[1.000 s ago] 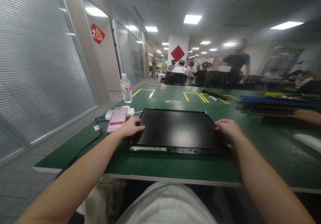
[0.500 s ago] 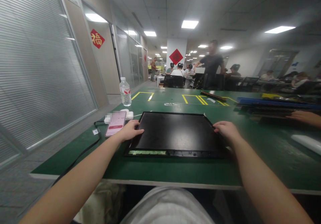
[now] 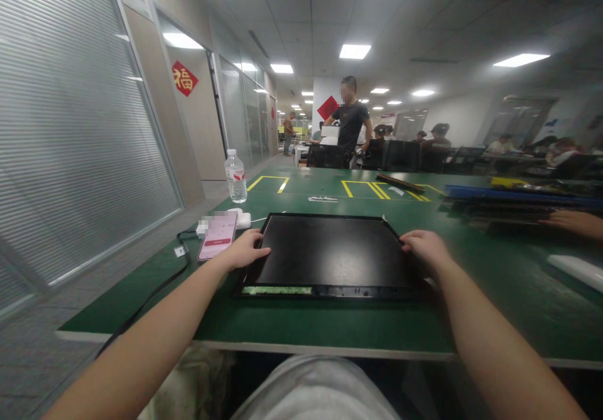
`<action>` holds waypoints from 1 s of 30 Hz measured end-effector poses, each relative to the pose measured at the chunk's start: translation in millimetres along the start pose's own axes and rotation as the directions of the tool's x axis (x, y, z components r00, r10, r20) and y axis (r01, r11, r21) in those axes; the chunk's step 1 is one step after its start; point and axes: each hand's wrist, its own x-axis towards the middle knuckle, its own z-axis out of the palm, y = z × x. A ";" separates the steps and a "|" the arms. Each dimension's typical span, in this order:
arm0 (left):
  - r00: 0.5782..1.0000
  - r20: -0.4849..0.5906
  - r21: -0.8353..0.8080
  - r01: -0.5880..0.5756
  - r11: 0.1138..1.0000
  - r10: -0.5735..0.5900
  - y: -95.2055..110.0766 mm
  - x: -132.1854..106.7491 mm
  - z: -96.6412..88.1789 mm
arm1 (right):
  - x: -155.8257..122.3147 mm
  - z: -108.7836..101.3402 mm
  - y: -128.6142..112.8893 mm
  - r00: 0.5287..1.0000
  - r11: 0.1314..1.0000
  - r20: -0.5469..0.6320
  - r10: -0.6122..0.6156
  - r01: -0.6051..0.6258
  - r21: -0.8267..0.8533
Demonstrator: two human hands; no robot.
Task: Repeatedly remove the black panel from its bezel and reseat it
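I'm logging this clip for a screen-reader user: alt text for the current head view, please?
A person's left hand and right hand hold opposite side edges of a black screen at a green table. A phone and water bottle are left of the screen; another person's hand shows at far right.

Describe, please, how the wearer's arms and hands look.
The left forearm and right forearm are bare, no sleeves in view. The left hand and right hand wear no gloves, and no watch or bracelet shows. Pale clothing shows between the arms.
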 end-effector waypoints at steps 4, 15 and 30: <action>1.000 0.019 0.010 -0.016 1.000 0.016 3.8 -1.5 3.5 | -1.9 0.2 -2.4 0.999 0.996 -0.007 -0.039 0.038 -0.075; 0.970 0.156 0.082 -0.200 0.976 0.186 14.4 -13.1 -3.1 | -2.4 0.6 -1.1 0.999 0.995 -0.014 -0.050 0.048 -0.085; 0.839 0.353 -0.094 -0.408 0.908 0.414 22.5 -21.6 -23.4 | -5.6 -0.5 -4.3 0.999 0.993 -0.016 -0.045 0.043 -0.106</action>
